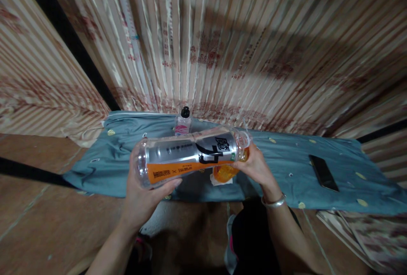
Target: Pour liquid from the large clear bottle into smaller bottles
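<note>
A large clear plastic bottle (187,152) with a silver and orange label lies nearly level in the air, its base to the left. My left hand (143,194) is wrapped around the base end, thumb along the underside. At the other end, my right hand (256,167) is closed around the upper part of a clear container of amber liquid (224,173), right by the large bottle's neck. Most of that container is hidden behind the large bottle. Below it, a white tissue (218,180) shows on the cloth. My right fingertips are partly hidden.
A small pump-top bottle (182,124) with a black cap stands behind the large bottle. A black phone (323,173) lies on the blue-green cloth (286,181) at the right. A pleated patterned curtain (203,46) hangs close behind, with dark poles (70,42) at the sides.
</note>
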`<state>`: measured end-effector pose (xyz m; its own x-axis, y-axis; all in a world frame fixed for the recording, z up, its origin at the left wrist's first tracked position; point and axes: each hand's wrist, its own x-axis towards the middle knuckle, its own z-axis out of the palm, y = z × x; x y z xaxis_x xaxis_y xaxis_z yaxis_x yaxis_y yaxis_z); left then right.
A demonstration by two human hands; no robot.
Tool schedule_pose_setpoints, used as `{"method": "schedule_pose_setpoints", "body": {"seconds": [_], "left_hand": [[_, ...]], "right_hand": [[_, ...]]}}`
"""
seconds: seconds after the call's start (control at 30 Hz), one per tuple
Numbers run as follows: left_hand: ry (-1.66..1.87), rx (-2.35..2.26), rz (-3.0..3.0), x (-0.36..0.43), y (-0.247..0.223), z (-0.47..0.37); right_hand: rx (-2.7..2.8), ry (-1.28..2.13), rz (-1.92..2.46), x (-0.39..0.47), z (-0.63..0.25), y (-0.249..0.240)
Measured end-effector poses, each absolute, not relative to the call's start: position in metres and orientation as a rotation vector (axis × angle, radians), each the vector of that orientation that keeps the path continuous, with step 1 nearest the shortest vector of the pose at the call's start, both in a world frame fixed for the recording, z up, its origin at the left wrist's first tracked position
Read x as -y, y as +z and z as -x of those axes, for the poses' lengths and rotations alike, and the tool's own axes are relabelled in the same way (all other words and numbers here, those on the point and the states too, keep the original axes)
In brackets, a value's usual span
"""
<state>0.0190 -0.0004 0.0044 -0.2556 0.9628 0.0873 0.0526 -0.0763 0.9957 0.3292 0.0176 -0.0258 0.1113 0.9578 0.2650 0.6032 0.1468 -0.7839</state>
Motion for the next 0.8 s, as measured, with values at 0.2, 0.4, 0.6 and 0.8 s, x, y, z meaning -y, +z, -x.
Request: {"method": "schedule_pose_setpoints", "body": {"seconds": [0.2, 0.4, 0.6, 0.8], "left_hand": [[1.481, -1.361, -1.217, -0.001, 0.0057, -0.019], [1.496, -1.342, -1.254, -0.0015, 0.0051, -0.0181], [1.465, -1.328, -1.219, -0.0022, 0.0057, -0.0201], [1.444, -1.329, -1.188, -0.0017, 0.0047, -0.021]], "right_hand": [[1.56, 0.564, 1.572, -0.0178, -0.3303, -0.0276], [1.573, 0.575, 1.548, -0.0184, -0.3315, -0.0291], [1.587, 0.534, 1.554, -0.018, -0.3286, -0.0249], [1.587, 0.535, 1.547, -0.0184, -0.3279, -0.0253]]}}
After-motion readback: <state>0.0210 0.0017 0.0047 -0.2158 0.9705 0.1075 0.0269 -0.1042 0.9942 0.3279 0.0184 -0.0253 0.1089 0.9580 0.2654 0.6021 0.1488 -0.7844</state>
